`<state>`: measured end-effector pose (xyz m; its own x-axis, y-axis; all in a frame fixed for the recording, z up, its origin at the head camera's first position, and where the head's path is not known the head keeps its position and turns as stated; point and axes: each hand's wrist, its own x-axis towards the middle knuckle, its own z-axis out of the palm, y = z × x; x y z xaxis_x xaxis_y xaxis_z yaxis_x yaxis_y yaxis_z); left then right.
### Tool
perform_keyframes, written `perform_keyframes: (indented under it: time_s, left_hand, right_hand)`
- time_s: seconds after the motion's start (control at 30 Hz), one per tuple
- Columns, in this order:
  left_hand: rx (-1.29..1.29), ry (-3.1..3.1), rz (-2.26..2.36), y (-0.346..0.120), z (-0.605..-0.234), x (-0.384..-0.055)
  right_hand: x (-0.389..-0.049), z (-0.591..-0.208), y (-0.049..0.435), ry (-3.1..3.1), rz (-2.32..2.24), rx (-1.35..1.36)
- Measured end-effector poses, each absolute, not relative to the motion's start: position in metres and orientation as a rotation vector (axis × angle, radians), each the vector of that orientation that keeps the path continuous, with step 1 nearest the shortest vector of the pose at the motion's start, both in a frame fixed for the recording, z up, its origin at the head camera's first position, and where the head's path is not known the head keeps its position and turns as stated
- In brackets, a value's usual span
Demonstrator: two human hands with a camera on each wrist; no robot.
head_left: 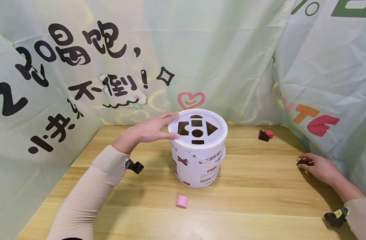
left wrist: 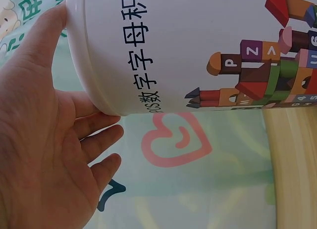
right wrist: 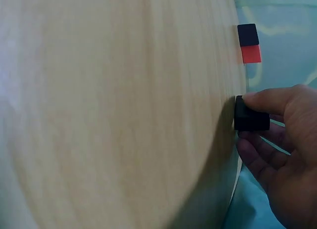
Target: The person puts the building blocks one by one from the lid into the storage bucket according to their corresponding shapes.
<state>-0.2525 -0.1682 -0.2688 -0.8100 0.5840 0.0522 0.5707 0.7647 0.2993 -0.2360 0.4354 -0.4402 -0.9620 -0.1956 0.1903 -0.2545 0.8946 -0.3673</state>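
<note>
White bucket (head_left: 183, 173) is standing upright just right of the left hand (head_left: 150, 128), between the two hands but way closer to that one. Its white lid (head_left: 211, 140) is sitting on top, with shaped cutouts showing dark, including a triangular hole (head_left: 211, 128) and a round hole (head_left: 197, 133). The left hand is resting spread on the lid's edge, thumb on the near side and fingers reaching toward the far side; it isn't curling around anything. Printed toy blocks and dark lettering are showing on the bucket's side, and its handle (head_left: 213, 160) is hanging on the side nearer the right hand.

Over on the other side, the right hand (head_left: 318, 168) is pinching a small dark block (right wrist: 251, 115) between thumb and fingers. Can't tell if that piece is touching the wooden tabletop (head_left: 246, 186). Beyond that hand and a bit to its left, another dark piece (head_left: 263, 135) is partly covering a red block (head_left: 269, 134), at least from the head view. A pink block (head_left: 181, 201) is lying nearer the person than either hand, just in front of the bucket. Both forearms are wearing light sleeves (head_left: 84, 193).
</note>
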Motion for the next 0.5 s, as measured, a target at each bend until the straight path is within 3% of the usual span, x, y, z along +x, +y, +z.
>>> perform_keyframes:
  time_s: [0.5]
  left_hand:
    - [0.951,2.906,0.475,-0.167,-0.268,-0.253]
  right_hand:
    - [-0.238,-0.411,0.405,-2.821,0.582,0.4]
